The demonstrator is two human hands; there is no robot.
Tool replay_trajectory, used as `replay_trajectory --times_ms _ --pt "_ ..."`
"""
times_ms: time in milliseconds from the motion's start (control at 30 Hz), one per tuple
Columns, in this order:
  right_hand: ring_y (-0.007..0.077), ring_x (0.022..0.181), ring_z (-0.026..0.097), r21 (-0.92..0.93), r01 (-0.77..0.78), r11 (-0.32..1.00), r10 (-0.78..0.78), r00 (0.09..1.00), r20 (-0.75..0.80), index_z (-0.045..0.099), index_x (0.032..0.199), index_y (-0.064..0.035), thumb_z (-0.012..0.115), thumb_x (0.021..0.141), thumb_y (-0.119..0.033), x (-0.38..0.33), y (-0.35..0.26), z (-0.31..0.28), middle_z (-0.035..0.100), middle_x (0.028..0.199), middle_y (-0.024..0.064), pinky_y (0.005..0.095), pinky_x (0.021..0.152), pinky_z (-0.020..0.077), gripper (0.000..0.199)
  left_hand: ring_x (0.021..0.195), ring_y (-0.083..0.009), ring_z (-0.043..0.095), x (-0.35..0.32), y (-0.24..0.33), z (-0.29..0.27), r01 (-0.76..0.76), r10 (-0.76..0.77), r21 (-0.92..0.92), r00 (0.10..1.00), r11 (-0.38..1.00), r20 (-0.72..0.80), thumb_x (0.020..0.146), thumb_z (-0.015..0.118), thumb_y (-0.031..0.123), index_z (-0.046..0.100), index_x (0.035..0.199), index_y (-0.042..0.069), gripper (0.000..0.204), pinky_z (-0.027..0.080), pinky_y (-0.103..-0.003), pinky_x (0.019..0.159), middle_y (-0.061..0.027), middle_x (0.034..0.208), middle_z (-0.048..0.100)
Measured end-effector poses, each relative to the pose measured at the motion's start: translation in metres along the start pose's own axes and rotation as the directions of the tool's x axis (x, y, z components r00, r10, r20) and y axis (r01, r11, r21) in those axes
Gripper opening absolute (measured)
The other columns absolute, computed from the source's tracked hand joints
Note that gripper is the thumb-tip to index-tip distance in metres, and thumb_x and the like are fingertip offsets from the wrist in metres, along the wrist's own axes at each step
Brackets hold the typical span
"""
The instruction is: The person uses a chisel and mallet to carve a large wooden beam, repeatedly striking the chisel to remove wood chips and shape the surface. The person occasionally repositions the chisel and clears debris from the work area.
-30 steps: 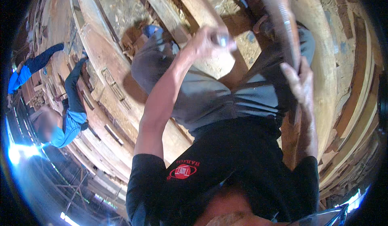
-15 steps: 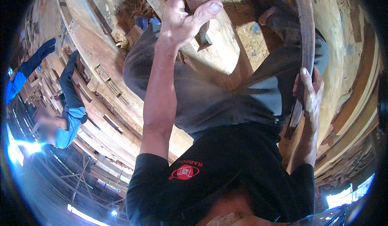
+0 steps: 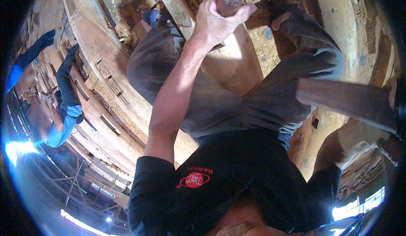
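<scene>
My left hand [image 3: 213, 27] is wrapped round the thick wooden handle of a chisel [image 3: 230, 1], with the thumb across its side. A bit of the dark blade shows below the hand, over a pale timber piece [image 3: 232, 62] between my legs; the cutting edge is hidden. My right hand [image 3: 387, 147], raised at the right rim, is blurred and shadowed. It grips a long wooden club [image 3: 347, 100] whose free end points left, above my thigh.
Long curved timbers [image 3: 95, 37] with cut mortises lie to the left. A slim plank [image 3: 175, 8] runs beside my left leg. Wood chips [image 3: 270, 37] cover the ground. Two people [image 3: 65, 122] in blue are farther left. More boards [image 3: 351, 37] lie at right.
My right hand has swung the club up and outward to the right, from upright beside my thigh to lying across the view. My left hand and chisel have shifted right and slightly down.
</scene>
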State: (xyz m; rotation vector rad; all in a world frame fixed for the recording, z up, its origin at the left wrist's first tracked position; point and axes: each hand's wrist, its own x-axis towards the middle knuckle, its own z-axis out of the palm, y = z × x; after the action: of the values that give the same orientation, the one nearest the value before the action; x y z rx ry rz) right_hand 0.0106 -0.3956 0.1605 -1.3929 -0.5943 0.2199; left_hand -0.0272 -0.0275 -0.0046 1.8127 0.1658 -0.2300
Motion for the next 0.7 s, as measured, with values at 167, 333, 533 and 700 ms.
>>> replay_trajectory --times_ms 167,333,533,700 --pt "0.0272 0.079 0.066 -0.745 -0.377 0.55 0.461 0.881 -0.106 0.062 0.106 0.001 0.081 0.087 -0.032 -0.01 0.051 0.117 0.064 0.082 0.0115 0.0421 0.072 0.0515 0.043 0.078 -0.0145 0.072 -0.007 -0.041 0.0 -0.203 0.215 0.112 0.97 0.973 -0.114 0.085 0.083 0.03 0.073 0.101 0.002 0.034 0.059 -0.033 0.077 -0.0065 0.083 0.076" --pt "0.0403 0.087 0.072 -0.643 -0.529 0.554 0.486 0.832 -0.267 0.062 0.109 0.0029 0.08 0.087 -0.036 -0.024 0.036 0.096 0.07 0.091 0.0268 0.0466 0.075 0.0547 0.048 0.077 -0.018 0.073 -0.026 -0.028 -0.007 -0.073 0.091 0.113 0.982 0.991 -0.164 0.085 0.082 0.032 0.072 0.095 0.003 0.033 0.058 -0.035 0.073 -0.0074 0.082 0.075" --pt "0.0364 0.094 0.073 -0.371 -0.373 0.85 0.304 0.924 -0.233 0.061 0.115 0.0031 0.079 0.089 -0.032 -0.021 -0.028 0.078 0.072 0.1 0.0238 0.0439 0.08 0.0562 0.047 0.076 -0.0184 0.072 -0.024 -0.019 -0.01 -0.11 0.133 0.16 0.981 0.981 -0.143 0.085 0.082 0.033 0.071 0.096 0.003 0.033 0.057 -0.035 0.074 -0.0075 0.083 0.075" --pt "0.0331 0.099 0.074 -0.766 -0.437 0.471 0.514 0.842 -0.165 0.06 0.121 0.0032 0.077 0.09 -0.028 -0.035 0.041 0.133 0.073 0.108 0.0213 0.0416 0.084 0.0574 0.047 0.077 -0.0161 0.071 -0.03 -0.036 -0.009 -0.158 0.187 0.147 0.96 0.976 -0.208 0.086 0.082 0.031 0.071 0.101 0.002 0.035 0.057 -0.033 0.074 -0.007 0.083 0.075"
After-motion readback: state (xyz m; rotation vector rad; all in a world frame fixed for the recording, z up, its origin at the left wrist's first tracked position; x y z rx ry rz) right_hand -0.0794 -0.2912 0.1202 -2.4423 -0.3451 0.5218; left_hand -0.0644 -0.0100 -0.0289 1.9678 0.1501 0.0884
